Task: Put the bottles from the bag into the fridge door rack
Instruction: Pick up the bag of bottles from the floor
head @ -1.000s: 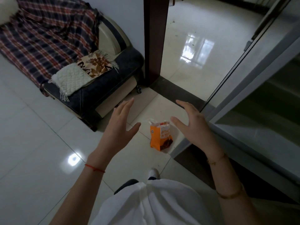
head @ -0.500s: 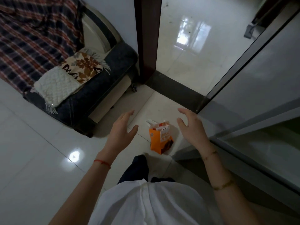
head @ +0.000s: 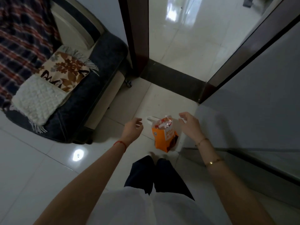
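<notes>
Standing on a glossy white tiled floor (head: 48,168), the person shows a white shirt hem (head: 146,208) and two dark trouser legs (head: 155,176) at the bottom of the view. Two bare hands reach down. The left hand (head: 132,129) and the right hand (head: 190,124) both have loosely curled fingers and grip nothing.

Between and below them, one orange paper bag (head: 164,140) stands upright on the tiles. Red-capped bottles (head: 164,125) show at its open top, too blurred to count. One red string (head: 121,143) circles the left wrist, and two thin gold bracelets (head: 212,162) ring the right forearm.

A smooth grey panel (head: 251,111) fills the right side. To the left sits one dark blue sofa (head: 90,101) carrying one white quilted throw (head: 39,101), one brown floral cloth (head: 65,70) and one red plaid blanket (head: 21,38). Beyond, one dark brown door post (head: 138,34) and a dark threshold strip (head: 175,78) lead to more shiny tiles.
</notes>
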